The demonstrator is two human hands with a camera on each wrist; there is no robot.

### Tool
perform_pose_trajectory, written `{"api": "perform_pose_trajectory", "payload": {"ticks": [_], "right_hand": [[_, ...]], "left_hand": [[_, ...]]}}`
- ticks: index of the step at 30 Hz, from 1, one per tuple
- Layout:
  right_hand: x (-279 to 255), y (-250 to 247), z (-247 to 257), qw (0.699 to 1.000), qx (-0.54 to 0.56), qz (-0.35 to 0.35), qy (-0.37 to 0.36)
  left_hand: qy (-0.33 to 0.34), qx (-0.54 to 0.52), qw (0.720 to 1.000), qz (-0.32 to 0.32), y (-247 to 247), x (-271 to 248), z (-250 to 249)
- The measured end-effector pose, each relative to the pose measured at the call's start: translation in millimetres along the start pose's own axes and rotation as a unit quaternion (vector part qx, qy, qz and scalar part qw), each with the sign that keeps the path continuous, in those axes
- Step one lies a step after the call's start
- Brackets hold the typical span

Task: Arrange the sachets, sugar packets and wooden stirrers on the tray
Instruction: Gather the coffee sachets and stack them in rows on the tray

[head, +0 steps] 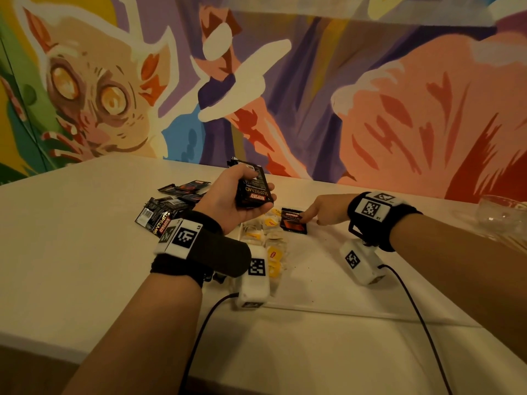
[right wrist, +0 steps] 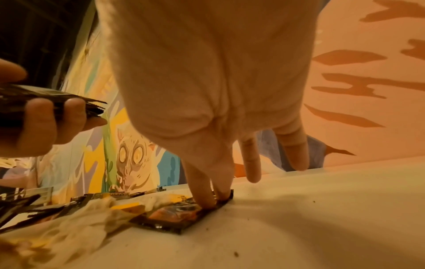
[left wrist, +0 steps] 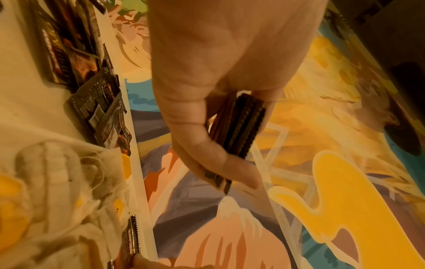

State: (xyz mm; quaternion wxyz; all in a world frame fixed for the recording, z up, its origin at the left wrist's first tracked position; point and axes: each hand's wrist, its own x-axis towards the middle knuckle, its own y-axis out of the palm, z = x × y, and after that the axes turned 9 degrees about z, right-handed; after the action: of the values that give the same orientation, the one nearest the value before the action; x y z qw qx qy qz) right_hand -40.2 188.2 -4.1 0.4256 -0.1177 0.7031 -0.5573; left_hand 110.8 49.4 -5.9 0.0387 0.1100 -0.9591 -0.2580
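Note:
My left hand [head: 236, 201] is raised palm-up above the table and grips a stack of black Kopiko Supremo sachets [head: 252, 189]; the left wrist view shows the stack [left wrist: 236, 127] edge-on between thumb and fingers. A single dark sachet [head: 292, 222] lies flat on the white tray [head: 319, 280], beside a heap of tea bags with yellow tags [head: 268, 240]. My right hand [head: 322, 209] reaches down to it, and two straight fingertips [right wrist: 207, 198] press on the sachet's [right wrist: 174, 216] far corner. No sugar packets or stirrers are in view.
More black sachets [head: 168, 206] lie loose on the white table left of the tray. A clear glass [head: 502, 215] stands at the far right. A painted wall rises just behind the table. Dark crumbs speckle the tray.

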Motion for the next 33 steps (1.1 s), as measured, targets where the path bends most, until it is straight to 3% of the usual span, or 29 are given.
{"api": "perform_pose_trajectory", "payload": {"ticks": [6, 9, 11, 14, 15, 19, 24, 28, 33], "right_hand": [[5.2, -1.6, -5.8, 1.000, 0.018, -0.016, 0.006], [-4.2, -10.7, -5.1, 0.990, 0.071, -0.120, -0.026], [-11.1, -18.4, 0.4, 0.961, 0.176, -0.196, -0.081], [-27.3, -26.9, 17.9, 0.882, 0.387, -0.204, -0.176], [-31.4, -29.4, 22.7, 0.865, 0.413, -0.207, -0.194], [-35.0, -32.8, 35.8, 0.848, 0.428, -0.223, -0.218], [-37.3, -33.4, 36.9, 0.784, 0.493, -0.271, -0.262], [-41.5, -27.1, 35.4, 0.806, 0.476, -0.238, -0.260], [-42.5, -20.9, 39.3, 0.801, 0.507, -0.193, -0.252]], "left_hand": [[-0.015, 0.000, 0.999, 0.030, 1.2, -0.4, 0.2], [-0.020, 0.029, 0.999, 0.023, 2.6, -0.5, 0.3], [-0.017, 0.062, 0.998, -0.002, 3.9, -1.5, 0.1], [-0.005, 0.097, 0.995, -0.020, 4.1, -0.4, 1.4], [-0.001, 0.103, 0.994, -0.023, 3.6, 0.3, 2.0], [0.012, 0.124, 0.992, -0.035, 1.0, 4.3, 4.7], [-0.018, 0.049, 0.997, -0.065, -3.4, 8.3, 5.9], [0.001, 0.039, 0.997, -0.071, -2.1, 7.2, 3.9], [0.053, 0.119, 0.986, -0.099, -3.5, 10.1, 5.0]]}}
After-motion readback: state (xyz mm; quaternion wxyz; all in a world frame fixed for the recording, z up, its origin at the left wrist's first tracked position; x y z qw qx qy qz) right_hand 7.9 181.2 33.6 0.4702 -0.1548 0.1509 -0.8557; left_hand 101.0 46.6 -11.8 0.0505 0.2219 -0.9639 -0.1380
